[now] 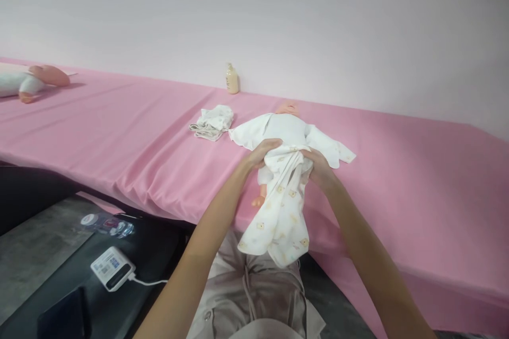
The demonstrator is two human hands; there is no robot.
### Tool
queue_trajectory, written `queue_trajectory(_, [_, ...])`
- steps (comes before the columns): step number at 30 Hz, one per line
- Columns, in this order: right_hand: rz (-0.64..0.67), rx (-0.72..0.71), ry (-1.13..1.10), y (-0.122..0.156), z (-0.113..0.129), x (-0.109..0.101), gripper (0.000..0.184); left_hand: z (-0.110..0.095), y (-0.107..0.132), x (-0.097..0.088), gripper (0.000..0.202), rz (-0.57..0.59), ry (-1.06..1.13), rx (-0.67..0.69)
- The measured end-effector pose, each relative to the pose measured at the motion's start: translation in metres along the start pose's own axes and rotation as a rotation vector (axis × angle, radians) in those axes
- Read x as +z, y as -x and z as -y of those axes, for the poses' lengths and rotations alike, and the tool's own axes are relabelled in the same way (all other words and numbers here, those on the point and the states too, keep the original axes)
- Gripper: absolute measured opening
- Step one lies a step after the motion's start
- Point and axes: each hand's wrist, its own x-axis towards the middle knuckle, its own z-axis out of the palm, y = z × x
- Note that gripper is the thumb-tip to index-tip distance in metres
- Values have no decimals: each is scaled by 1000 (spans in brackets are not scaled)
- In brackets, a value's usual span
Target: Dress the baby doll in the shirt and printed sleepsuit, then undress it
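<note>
A baby doll [259,197] lies on its back on the pink-covered table [159,111], its head away from me and one foot showing near the edge. A white baby garment [284,206] with small yellow prints is bunched over its lower body and hangs toward my lap. My left hand [264,151] grips the bunched cloth at its left side. On the other side, my right hand [318,167] has its fingers closed on the same cloth. White sleeves of a garment spread out on both sides of the doll's chest. Most of the doll's body is hidden by cloth.
Left of the doll sits a folded pale cloth [213,122], with a cream pump bottle [231,79] behind it by the wall. Another doll [29,82] lies at the far left. A dark seat below holds a water bottle [106,224] and a white cabled device [113,268].
</note>
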Motion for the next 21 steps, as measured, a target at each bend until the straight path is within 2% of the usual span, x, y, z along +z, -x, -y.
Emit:
queue_trajectory(3, [-146,70,-90,-3,-1,3,22,-3,4,-3,31,255,-152,-103])
queue_trajectory(5, [-196,122,-111,-5,-3,4,22,-2,4,-4,34,290,-156,-125])
queue_trajectory(7, [-183,142,-111,-5,-5,5,24,2,2,-5,34,243,-31,-79])
queue_trajectory(9, [-106,148,-82,-2,-5,4,26,8,-3,-4,33,181,115,-29])
queue_trajectory(11, [46,188,-9,4,-2,3,31,14,-7,-4,31,127,192,-14])
queue_trajectory(13, [234,245,104,10,0,2,37,18,-10,-4,30,83,202,-14])
queue_trajectory(15, [340,276,186,12,1,0,42,19,-10,-5,32,58,166,-17])
queue_trajectory(17, [294,236,155,11,0,-2,40,16,-8,-7,35,72,94,-51])
queue_trajectory(21, [76,98,-67,1,-2,-9,33,12,-1,-10,47,205,-32,-168])
